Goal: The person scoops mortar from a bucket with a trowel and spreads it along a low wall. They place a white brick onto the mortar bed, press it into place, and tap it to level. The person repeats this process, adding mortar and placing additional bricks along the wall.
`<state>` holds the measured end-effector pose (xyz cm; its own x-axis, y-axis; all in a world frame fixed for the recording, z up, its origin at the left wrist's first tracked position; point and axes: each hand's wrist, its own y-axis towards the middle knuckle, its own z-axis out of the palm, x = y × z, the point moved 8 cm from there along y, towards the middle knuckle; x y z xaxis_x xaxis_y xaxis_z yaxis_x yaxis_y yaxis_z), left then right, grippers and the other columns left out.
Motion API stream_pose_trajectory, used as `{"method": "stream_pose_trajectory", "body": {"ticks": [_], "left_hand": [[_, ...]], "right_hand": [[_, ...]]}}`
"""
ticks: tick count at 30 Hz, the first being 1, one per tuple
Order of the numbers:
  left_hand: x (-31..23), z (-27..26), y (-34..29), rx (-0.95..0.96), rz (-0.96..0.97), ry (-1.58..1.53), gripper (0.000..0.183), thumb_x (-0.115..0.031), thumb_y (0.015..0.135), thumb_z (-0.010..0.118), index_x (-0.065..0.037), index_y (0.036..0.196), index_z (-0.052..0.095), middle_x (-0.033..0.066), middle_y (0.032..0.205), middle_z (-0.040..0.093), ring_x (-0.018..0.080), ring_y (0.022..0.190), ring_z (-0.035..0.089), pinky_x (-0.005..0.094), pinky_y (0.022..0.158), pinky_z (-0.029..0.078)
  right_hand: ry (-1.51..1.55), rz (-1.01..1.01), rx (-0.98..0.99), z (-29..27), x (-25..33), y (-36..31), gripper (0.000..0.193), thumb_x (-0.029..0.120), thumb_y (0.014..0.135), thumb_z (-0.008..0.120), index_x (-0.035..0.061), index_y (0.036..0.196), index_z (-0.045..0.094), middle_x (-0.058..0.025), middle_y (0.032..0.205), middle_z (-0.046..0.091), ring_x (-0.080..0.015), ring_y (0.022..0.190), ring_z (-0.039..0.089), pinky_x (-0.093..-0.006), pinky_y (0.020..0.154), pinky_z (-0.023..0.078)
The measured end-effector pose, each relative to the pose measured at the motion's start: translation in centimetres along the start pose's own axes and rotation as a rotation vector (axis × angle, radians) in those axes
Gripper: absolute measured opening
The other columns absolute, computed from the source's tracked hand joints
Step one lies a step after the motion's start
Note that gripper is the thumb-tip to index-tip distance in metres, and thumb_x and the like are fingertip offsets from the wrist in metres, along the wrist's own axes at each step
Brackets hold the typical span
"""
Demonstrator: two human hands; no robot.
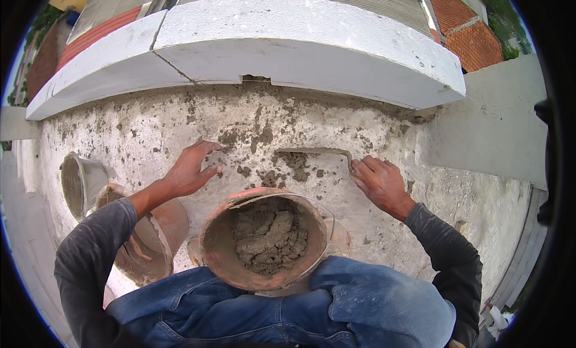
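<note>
My right hand (382,184) is closed around the handle of a trowel (318,150). The trowel's blade, crusted with mortar, points left just above the spattered concrete floor (342,198). My left hand (191,170) is empty, thumb and fingers apart, over the floor on the other side. Between my knees a mortar-smeared orange bucket (211,252) stands upright, its wire handle hanging to the right. Lumpy grey wet mortar (270,237) fills its lower part. Dark mortar crumbs (295,162) lie on the floor below the trowel.
A low wall of white blocks (300,60) curves across ahead, with a small notch (256,79) at its foot. Left of me stand a grey bucket (75,189) and a dirty orange bucket (171,219). A grey wall (498,114) bounds the right. Roofs (477,45) show beyond.
</note>
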<state>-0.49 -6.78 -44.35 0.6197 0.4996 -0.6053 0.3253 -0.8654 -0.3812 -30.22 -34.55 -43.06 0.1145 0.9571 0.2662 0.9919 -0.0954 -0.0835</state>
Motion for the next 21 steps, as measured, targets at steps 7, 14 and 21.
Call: {"method": "stream_pose_trajectory", "body": {"ticks": [7, 14, 21], "left_hand": [[-0.1, 1.0, 0.6, -0.006, 0.012, -0.07, 0.026, -0.015, 0.092, 0.08, -0.001, 0.112, 0.071, 0.024, 0.13, 0.068, 0.0419, 0.124, 0.065, 0.0465, 0.106, 0.051], [-1.0, 1.6, 1.1, 0.077, 0.089, 0.001, 0.019, -0.013, 0.094, 0.08, -0.003, 0.106, 0.07, 0.0185, 0.138, 0.066, 0.0351, 0.124, 0.066, 0.0425, 0.097, 0.058], [-0.9, 2.3, 0.3, 0.177, 0.014, -0.074, 0.023, -0.014, 0.093, 0.081, -0.006, 0.111, 0.071, 0.0129, 0.13, 0.068, 0.0304, 0.119, 0.068, 0.0413, 0.092, 0.058]], "right_hand": [[0.226, 0.155, -0.348, -6.1, 1.1, -3.6, 0.033, 0.021, 0.094, 0.081, 0.004, 0.118, 0.067, -0.0129, 0.088, 0.063, -0.0282, 0.074, 0.07, -0.0407, 0.059, 0.053], [-0.079, 0.186, 0.004, -1.8, 0.4, -2.7, 0.029, 0.029, 0.097, 0.079, 0.0074, 0.111, 0.066, -0.0093, 0.086, 0.064, -0.0259, 0.061, 0.066, -0.0396, 0.055, 0.053], [-0.167, 0.219, 0.09, -0.9, -1.3, -3.9, 0.028, 0.034, 0.101, 0.072, 0.0106, 0.112, 0.062, -0.0105, 0.089, 0.067, -0.028, 0.065, 0.069, -0.0404, 0.056, 0.054]]}}
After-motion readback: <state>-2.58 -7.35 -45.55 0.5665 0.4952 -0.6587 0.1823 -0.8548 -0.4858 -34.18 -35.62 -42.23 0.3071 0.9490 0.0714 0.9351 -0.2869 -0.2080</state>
